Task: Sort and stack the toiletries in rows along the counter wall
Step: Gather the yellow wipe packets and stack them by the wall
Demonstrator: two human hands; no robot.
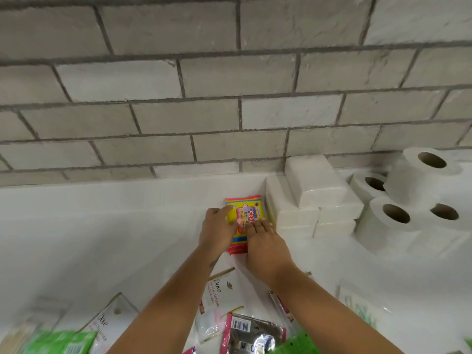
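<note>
While both hands press on it, the yellow packet stack (244, 221) lies on the white bench (102, 226), touching the wall side. The left hand (219, 227) grips its left edge; the right hand (265, 245) lays straight fingers (255, 226) on top. Just right of the stack sit white tissue packs (314, 198), then four toilet rolls (413, 198). Nearer than the stack lie two Dove sachets (222, 290).

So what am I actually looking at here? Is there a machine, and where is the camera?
No machine: a person wears a camera on the head, looking down at their own hands. The left hand and right hand press on a small stack of yellow and red sachet packets on the white counter, near the grey brick-tiled wall. To its right stand stacked white tissue packs and white toilet paper rolls. Nearer the person lie loose white Dove sachets.
</note>
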